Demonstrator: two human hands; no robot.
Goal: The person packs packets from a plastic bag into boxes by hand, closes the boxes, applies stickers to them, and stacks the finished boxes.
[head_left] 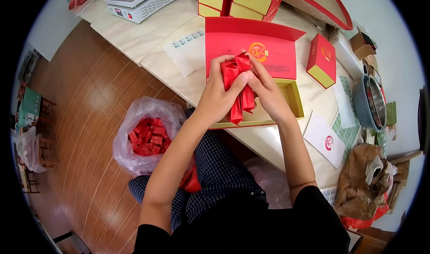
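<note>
Several shiny red packets (242, 70) are bunched together between my two hands, above an open red box. My left hand (217, 90) wraps round them from the left, its thumb on top. From the right, my right hand (268, 90) grips the same bunch, with its thumb beside the left one and its fingers at the far end. The box (291, 95) has a yellow inner wall and a raised red lid (280, 59) with a gold emblem. My hands hide part of the box's inside.
A plastic bag (123, 142) of red packets stands below the table's left edge. Stacked red and yellow boxes (251, 3) and a white device (143, 5) are at the back. A closed box (321, 59), papers (324, 139), a blue basket (362, 104) and a brown bag (358, 182) lie right.
</note>
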